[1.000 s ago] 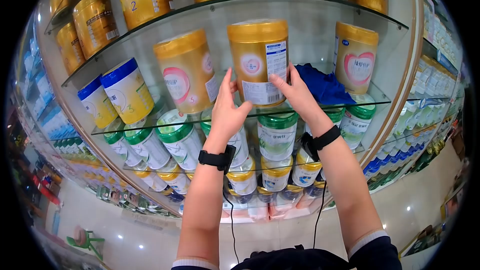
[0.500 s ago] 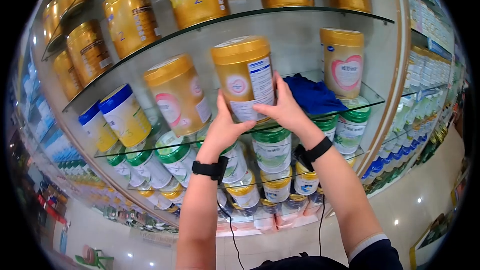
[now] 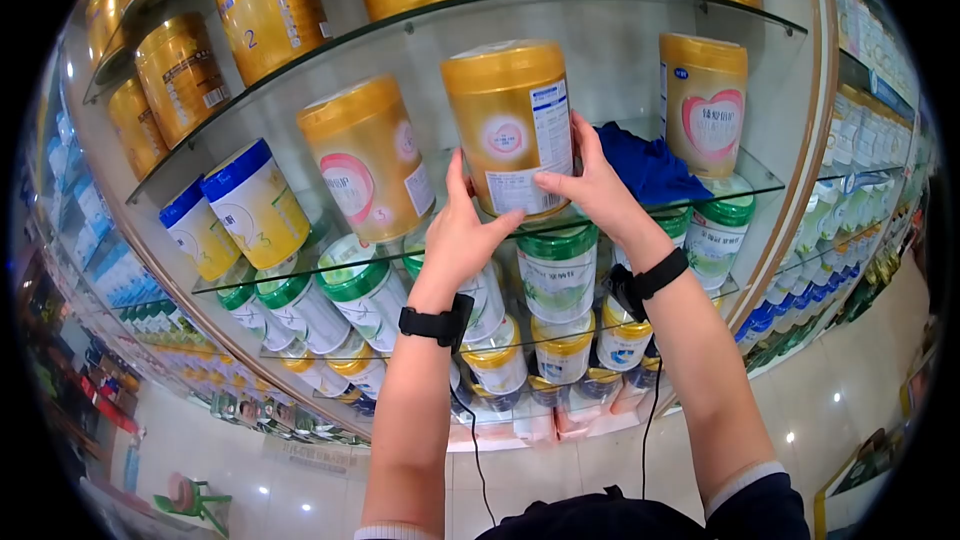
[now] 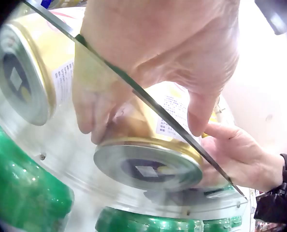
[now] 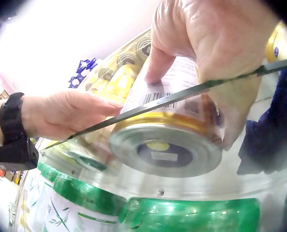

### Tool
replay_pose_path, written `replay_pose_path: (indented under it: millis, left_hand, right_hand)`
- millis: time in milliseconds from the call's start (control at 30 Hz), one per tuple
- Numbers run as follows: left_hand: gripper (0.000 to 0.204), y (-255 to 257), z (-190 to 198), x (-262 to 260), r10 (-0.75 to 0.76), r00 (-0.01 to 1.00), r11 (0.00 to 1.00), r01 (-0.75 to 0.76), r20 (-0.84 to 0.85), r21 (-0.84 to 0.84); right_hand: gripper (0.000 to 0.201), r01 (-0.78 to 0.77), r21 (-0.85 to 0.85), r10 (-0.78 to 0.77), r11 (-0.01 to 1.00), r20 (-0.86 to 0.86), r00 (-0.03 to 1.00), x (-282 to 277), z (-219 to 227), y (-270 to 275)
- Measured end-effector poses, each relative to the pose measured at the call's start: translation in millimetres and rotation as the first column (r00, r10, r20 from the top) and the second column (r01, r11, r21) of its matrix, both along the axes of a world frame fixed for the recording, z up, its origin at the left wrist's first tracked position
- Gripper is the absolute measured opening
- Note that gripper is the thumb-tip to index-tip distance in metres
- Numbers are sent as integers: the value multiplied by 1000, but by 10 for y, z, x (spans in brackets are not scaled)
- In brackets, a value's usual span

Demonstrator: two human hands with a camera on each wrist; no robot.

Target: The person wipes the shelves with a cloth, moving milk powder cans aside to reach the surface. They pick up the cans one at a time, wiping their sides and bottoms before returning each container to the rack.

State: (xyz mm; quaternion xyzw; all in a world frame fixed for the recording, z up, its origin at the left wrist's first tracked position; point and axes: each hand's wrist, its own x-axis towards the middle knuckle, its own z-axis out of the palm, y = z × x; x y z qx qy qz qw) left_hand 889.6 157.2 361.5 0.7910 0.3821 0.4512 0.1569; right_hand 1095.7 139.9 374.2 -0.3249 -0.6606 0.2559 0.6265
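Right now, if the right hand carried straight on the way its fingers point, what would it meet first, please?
The right hand already touches the gold cylindrical tin with the white label; its fingers point across it toward the left hand, probably met next.

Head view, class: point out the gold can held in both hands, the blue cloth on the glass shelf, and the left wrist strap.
gold can (image 3: 508,125), head view, front label.
blue cloth (image 3: 650,170), head view, folded middle.
left wrist strap (image 3: 432,322), head view, band.
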Motion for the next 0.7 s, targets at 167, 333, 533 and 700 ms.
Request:
replay_pose_path:
  millis: [167, 333, 533, 700]
  left_hand:
    - [105, -24, -25, 10, 38, 999, 999, -38, -16, 37]
    - [104, -64, -21, 11, 45, 999, 997, -45, -8, 61]
    - [103, -6, -79, -9, 24, 1000, 995, -25, 13, 92]
    - [101, -2, -86, 0, 34, 998, 994, -38, 45, 100]
  right_hand:
    - [112, 22, 23, -23, 1000, 63, 998, 24, -88, 113]
    - [121, 85, 69, -95, 994, 147, 985, 24, -108, 186]
    - [122, 121, 93, -135, 988, 164, 977, 8, -127, 198]
    - [113, 86, 62, -92, 994, 92, 992, -35, -54, 100]
